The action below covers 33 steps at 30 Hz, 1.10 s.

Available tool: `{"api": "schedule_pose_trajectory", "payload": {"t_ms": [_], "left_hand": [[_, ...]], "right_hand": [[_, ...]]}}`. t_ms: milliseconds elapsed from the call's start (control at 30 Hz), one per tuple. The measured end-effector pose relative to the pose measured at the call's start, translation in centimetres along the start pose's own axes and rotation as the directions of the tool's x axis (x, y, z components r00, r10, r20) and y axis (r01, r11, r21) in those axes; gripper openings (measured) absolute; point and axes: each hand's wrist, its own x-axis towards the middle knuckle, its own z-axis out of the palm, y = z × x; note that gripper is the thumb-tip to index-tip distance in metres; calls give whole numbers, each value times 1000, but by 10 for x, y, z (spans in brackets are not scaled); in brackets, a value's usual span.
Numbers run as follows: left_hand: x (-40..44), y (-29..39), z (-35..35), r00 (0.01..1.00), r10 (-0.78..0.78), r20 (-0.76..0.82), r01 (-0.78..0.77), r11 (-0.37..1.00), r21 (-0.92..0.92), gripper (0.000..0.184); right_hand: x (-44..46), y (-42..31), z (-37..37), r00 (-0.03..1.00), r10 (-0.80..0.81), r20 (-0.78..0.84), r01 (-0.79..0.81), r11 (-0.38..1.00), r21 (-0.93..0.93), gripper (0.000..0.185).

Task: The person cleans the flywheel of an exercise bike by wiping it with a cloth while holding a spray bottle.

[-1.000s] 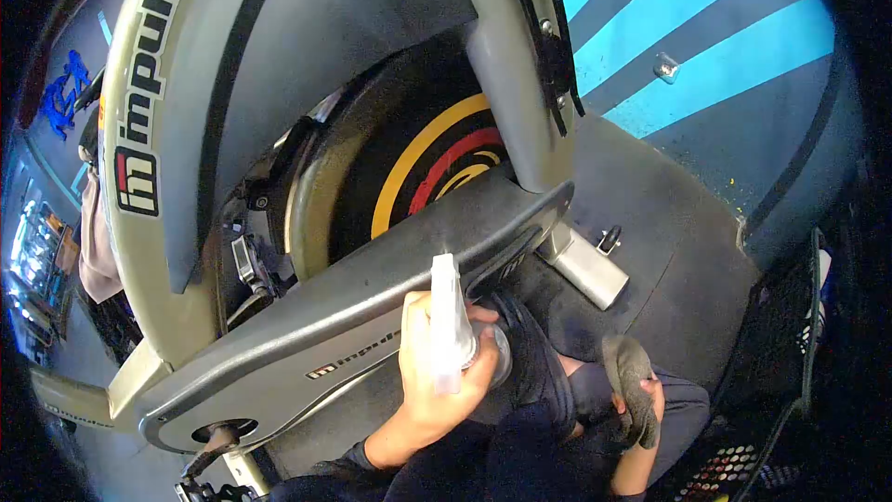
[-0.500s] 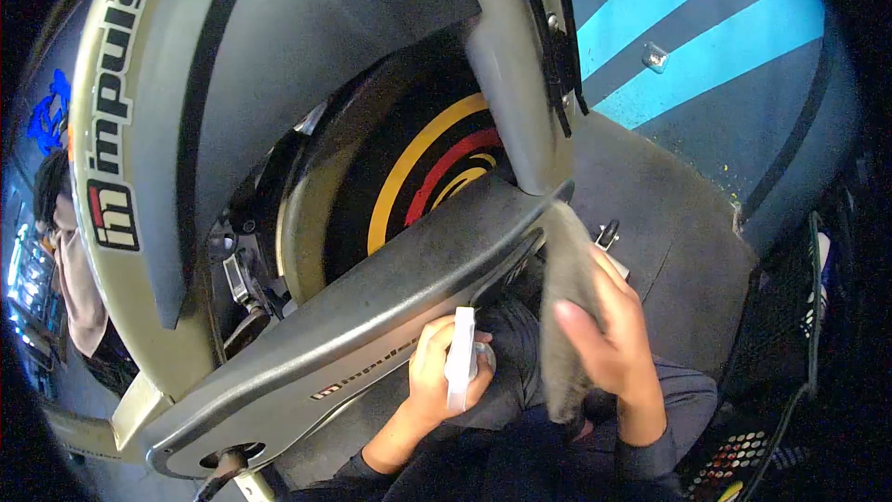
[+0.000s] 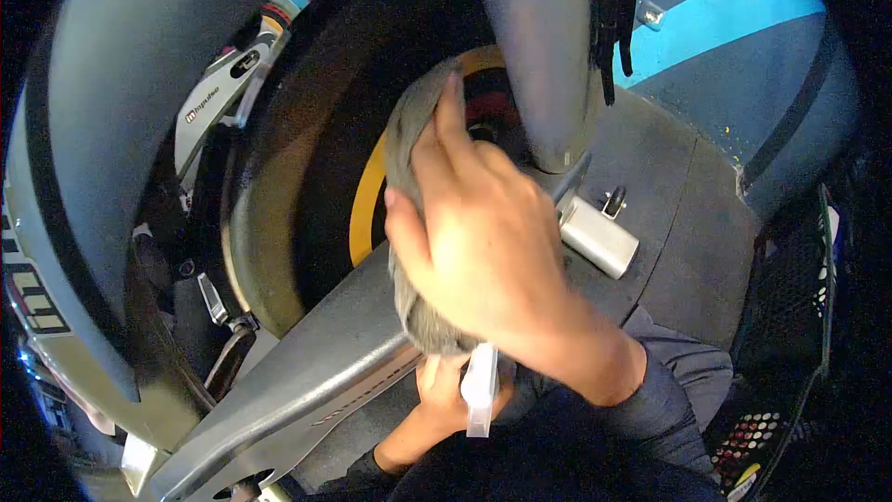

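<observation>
A grey cloth (image 3: 423, 325) is in my right hand (image 3: 488, 237), whose fingers reach forward along it. The cloth covers part of the exercise bike's black flywheel (image 3: 307, 167) with its yellow ring, and part of the long grey guard (image 3: 316, 344). I cannot tell where the cloth touches. Below it, my left hand (image 3: 437, 400) grips what looks like a spray bottle with a white top (image 3: 479, 390). My right hand and the cloth hide some of the left fingers.
A grey frame post (image 3: 544, 56) rises right of the flywheel. A silver foot tube (image 3: 599, 237) rests near the dark floor mat (image 3: 688, 251). At right stands a black mesh basket (image 3: 790, 344), and a pedal crank (image 3: 228, 353) lies left of the guard.
My right hand has moved left and forward with the cloth, from beside the guard's end to over the flywheel. My left hand still holds the bottle, slightly lower. The view has shifted.
</observation>
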Motion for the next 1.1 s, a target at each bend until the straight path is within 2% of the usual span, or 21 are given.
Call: {"api": "schedule_pose_trajectory", "payload": {"t_ms": [33,67,100,133,267,333,367,433,467,567,633,733,767,867,967,1033,1100], "left_hand": [[15,11,-4,992,110,-67,-105,992,71,49],[27,16,-6,987,155,-49,-155,988,-4,52],[26,15,-5,987,154,-53,-154,988,-1,52],[24,13,-4,988,150,-38,-150,989,9,52],[23,14,-5,988,151,-25,-151,988,31,53],[19,12,-2,989,114,-90,-111,993,40,51],[7,12,-8,999,30,39,-34,991,129,52],[0,-2,-4,998,64,19,-65,993,99,54],[3,-2,-4,998,63,10,-63,995,73,55],[6,-1,-2,998,66,-14,-66,997,51,56],[7,3,-3,997,75,-13,-74,996,59,56],[18,10,-5,992,125,-2,-125,990,72,57],[21,12,-5,989,146,-2,-146,987,73,57],[23,11,-5,985,173,27,-174,983,60,59],[19,8,-5,985,169,24,-171,983,65,57],[11,9,-5,994,102,-45,-97,990,98,55],[-5,-2,-1,999,46,-6,-45,994,97,55]], "right_hand": [[3,6,3,1000,3,2,-3,1000,-2,41],[6,12,7,999,9,-42,-13,996,-89,43],[10,16,9,996,9,-88,-24,985,-173,45],[14,19,11,995,81,-64,-89,988,-128,43],[13,18,8,990,40,-138,-59,988,-139,44],[4,1,-1,994,96,51,-90,990,-108,38],[0,-8,-3,993,72,91,-63,992,-105,41],[-7,-17,0,999,-3,36,4,1000,-16,43],[-6,-17,1,1000,-24,4,24,999,-38,52],[-6,-14,8,1000,-15,-4,15,999,-43,53],[-3,-10,10,1000,2,24,-1,998,-65,53],[8,4,14,993,27,-114,-52,974,-220,47],[12,10,14,992,92,-84,-103,985,-137,40],[16,21,16,988,76,-137,-99,980,-171,42],[11,13,9,992,70,-104,-83,988,-133,43],[0,-6,2,1000,-16,-21,13,988,-156,48],[-8,-22,-1,997,-71,20,71,997,-42,55]]}}
